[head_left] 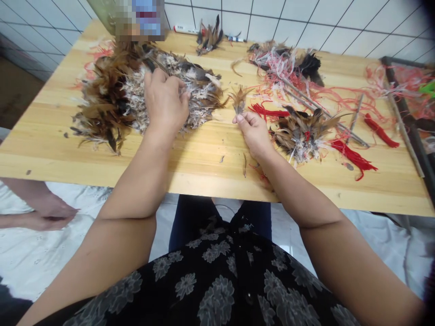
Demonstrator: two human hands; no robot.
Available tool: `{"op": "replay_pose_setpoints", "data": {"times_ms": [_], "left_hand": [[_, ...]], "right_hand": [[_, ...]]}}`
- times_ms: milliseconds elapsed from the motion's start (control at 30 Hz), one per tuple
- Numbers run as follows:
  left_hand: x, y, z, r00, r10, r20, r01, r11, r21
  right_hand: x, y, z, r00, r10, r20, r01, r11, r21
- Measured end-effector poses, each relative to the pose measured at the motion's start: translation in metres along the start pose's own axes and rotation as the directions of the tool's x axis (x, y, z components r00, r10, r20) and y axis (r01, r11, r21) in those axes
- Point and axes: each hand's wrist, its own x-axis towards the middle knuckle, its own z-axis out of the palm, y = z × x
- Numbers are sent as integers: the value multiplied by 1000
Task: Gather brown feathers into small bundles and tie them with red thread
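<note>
Nearest: a black floral shirt (217, 290), its wearer before a wooden table (197, 170). Right hand (254, 133): thumb and forefinger were pinched on the lower end of a small feather tuft (240, 105), presumably to leave its plumes uncrushed. The tuft was held above the tabletop, between the feather pile (132, 97) and the feather bundle (302, 129); its plumes were tan-brown and spread, its base greyer. The bundle lay just beyond the right wrist, apparently within easy reach; dark and brown plumes, paler stems, a spot of red. A red tassel (353, 156) lay just beside it. Left hand (166, 97): half curled over the pile, perhaps to part or steady it; any grip could not be told, the fingertips being hidden. The pile showed brown and black plumes around pale stems. Farther: tangled pink and white strands (280, 68); a marker (185, 30) near the tiled wall (272, 20).
</note>
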Motion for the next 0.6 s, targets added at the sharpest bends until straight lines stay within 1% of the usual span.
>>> {"op": "replay_pose_setpoints", "data": {"times_ms": [67, 100, 167, 233, 300, 400, 500, 600], "left_hand": [[3, -3, 3, 1000, 2, 13, -2, 998, -65], [5, -4, 5, 1000, 11, 20, -9, 997, -72], [8, -5, 10, 999, 21, 33, -20, 999, -39], [10, -4, 14, 999, 4, 35, -5, 1000, 4], [8, -1, 14, 999, -9, 38, 9, 1000, 4], [0, 11, 6, 999, -4, 40, 5, 1000, -23], [-8, 23, -6, 1000, -5, 4, 5, 1000, 3], [-8, 21, -13, 999, -12, -38, 13, 1000, 8]], "right_hand": [[0, 1, 1, 1000, 2, -4, -2, 1000, -7], [0, 1, 1, 1000, 8, -7, -9, 1000, -13], [-1, 1, 2, 1000, 25, -9, -25, 999, -25], [-1, 1, 3, 999, 34, -9, -34, 999, -28], [-2, 0, 3, 999, 33, -6, -34, 999, -24], [-3, -1, 2, 1000, 28, -8, -28, 999, -15], [-5, -2, 3, 1000, 27, -3, -27, 1000, -6], [-6, -4, 5, 1000, 16, 10, -16, 1000, 16]]}}
